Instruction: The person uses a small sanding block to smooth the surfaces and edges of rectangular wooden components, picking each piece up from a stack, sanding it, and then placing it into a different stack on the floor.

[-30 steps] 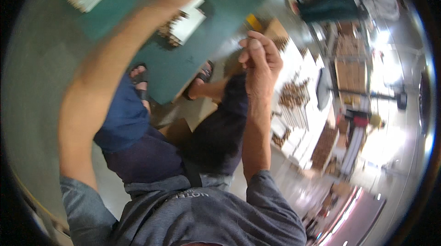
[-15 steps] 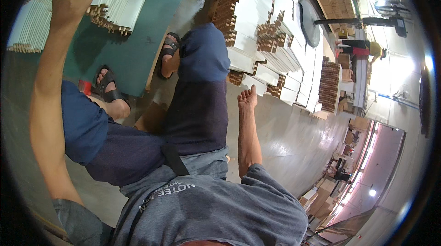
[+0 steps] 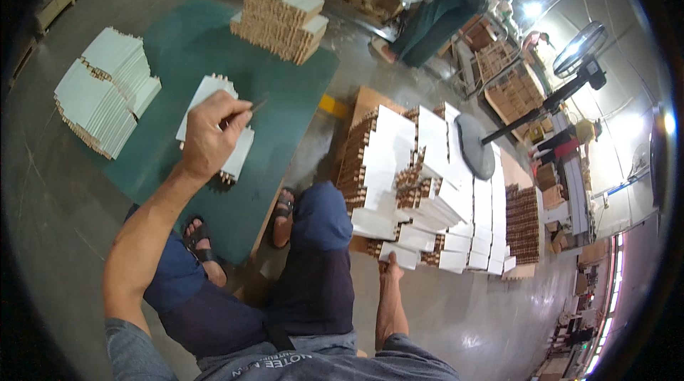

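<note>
My left hand is closed above the green mat, its fingers pinched. A thin, pointed, blurred piece sticks out past the fingertips; its kind is unclear. Beneath that hand lies a short stack of white boards with notched brown ends, partly hidden by the hand and wrist. At the near edge of the large pile of white boards, my right hand grips the end of one white board. The thumb lies on it, and the other fingers are mostly hidden underneath.
On the green mat stand another stack of white boards at left and a taller one at the far side. A pedestal fan rises behind the large pile. Another person's legs show farther back.
The view has swung, bringing the mat's far side into sight. My left hand now appears over the middle stack, and my right hand has gone from beside the large pile onto a board.
</note>
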Demonstrator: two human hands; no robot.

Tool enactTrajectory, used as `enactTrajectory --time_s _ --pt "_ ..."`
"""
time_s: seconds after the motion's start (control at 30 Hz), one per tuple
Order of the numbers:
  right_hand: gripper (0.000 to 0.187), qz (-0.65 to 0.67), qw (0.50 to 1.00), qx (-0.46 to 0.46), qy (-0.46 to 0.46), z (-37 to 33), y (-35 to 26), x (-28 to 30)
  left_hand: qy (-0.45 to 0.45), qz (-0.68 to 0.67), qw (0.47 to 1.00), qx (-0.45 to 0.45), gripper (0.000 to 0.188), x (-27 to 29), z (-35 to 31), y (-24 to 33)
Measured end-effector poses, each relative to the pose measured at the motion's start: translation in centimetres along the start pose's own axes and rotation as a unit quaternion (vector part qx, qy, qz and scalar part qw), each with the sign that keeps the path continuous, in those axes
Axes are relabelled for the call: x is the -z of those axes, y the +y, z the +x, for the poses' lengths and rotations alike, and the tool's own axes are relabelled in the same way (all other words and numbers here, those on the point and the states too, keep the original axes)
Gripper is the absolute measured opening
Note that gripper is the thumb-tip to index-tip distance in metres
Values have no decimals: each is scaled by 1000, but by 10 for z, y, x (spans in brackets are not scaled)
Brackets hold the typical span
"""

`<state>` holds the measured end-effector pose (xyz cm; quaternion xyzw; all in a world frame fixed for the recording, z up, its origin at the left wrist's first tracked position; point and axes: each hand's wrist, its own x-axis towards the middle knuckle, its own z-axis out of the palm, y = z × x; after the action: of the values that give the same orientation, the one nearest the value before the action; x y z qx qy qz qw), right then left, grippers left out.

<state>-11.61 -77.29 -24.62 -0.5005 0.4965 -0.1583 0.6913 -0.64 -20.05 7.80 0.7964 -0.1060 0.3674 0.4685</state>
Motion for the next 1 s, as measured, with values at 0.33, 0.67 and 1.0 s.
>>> enactTrajectory --time_s 0.33,0.67,1.0 --pt "26 63 997 25 33 4 14 6 18 -16 1000 -11 10 15 -3 5" --pt "33 179 983 -1 -49 -59 -8 22 20 -10 1000 -19 9 22 -5 11" --pt "75 299 802 4 -517 -205 -134 -73 7 -46 999 -24 8 1 -3 21"
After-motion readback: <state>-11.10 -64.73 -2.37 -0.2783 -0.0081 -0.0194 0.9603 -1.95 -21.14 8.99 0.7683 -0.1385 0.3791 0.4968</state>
